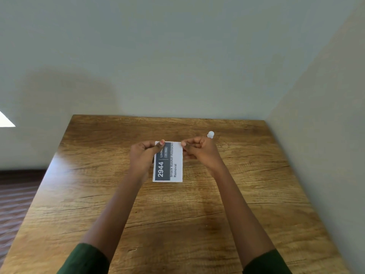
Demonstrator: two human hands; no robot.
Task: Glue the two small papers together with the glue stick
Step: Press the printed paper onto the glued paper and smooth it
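Pinching the far left corner of the paper card (167, 162), the left hand (144, 155) had its thumb pressed over the printed face, clamped on it. The card, marked "2944", lay over the middle of the wooden table (256, 194); whether it rested flat or was lifted could not be told. The right hand (199, 150) was curled at the card's far right corner, fingertips together at its edge. Just beyond the right hand, a white capped object (210, 134), possibly the glue stick, stood on the table.
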